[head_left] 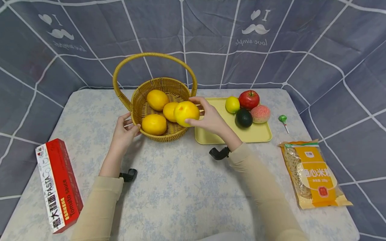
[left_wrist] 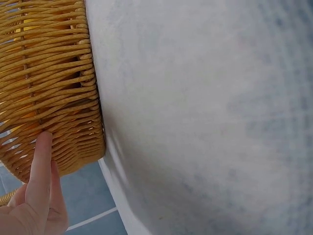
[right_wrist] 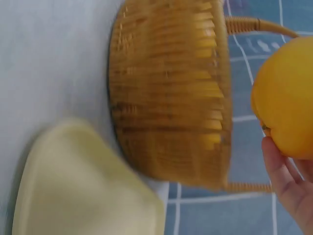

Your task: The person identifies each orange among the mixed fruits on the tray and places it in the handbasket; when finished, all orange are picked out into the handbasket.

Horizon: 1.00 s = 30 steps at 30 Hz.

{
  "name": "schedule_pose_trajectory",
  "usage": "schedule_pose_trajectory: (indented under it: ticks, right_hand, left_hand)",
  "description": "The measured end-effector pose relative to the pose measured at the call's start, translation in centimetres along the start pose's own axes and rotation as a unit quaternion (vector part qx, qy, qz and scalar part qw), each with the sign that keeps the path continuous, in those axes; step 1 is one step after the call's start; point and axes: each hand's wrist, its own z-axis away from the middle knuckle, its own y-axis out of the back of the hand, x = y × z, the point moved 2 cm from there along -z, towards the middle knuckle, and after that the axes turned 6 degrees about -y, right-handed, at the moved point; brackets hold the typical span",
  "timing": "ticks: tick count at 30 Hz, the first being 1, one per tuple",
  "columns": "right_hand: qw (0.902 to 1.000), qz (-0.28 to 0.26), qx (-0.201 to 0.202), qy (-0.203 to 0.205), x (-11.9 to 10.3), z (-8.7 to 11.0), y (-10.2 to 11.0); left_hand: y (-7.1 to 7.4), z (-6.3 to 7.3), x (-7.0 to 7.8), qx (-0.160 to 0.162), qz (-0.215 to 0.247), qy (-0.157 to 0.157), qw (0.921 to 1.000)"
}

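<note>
A yellow-orange fruit (head_left: 186,113) is held in my right hand (head_left: 208,117), thumb on its near side and fingers round its far right side, over the right part of the wicker basket (head_left: 178,135). In the right wrist view the fruit (right_wrist: 288,98) shows a small stem spot near a fingertip. Inside the basket lie three similar fruits (head_left: 157,99), one partly hidden behind the held one. My left hand (head_left: 125,130) rests against the basket's left side. The left wrist view shows an extended finger (left_wrist: 40,161) touching the woven wall (left_wrist: 49,93).
Right of the basket, a yellow tray (head_left: 211,135) bears a red apple (head_left: 249,99), a yellow lemon-like fruit (head_left: 232,104), a dark green fruit (head_left: 243,118) and a pink fruit (head_left: 260,114). Farther right lie a green lollipop (head_left: 282,118) and a noodle bag (head_left: 313,175). A pasta box (head_left: 58,185) lies left.
</note>
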Motion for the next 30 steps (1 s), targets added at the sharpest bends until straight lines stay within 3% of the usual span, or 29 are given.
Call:
schedule_pose_trajectory:
  ticks: [7,19,30]
  right_hand:
    - [0.9996,0.006,-0.027,-0.008,-0.5,-1.6,-2.7]
    - [0.9887,0.144,-0.038,-0.017,-0.5,-2.8,-4.7]
    - [0.9761,0.216,-0.017,-0.01,-0.1,-3.2,-5.2]
  left_hand:
    - [0.0,0.0,-0.1,-0.005,0.003,-0.008,1.0]
    - [0.1,0.1,-0.2,0.002,0.002,-0.012,0.9999]
    - [0.0,0.2,-0.2,0.002,0.001,-0.012,0.9999]
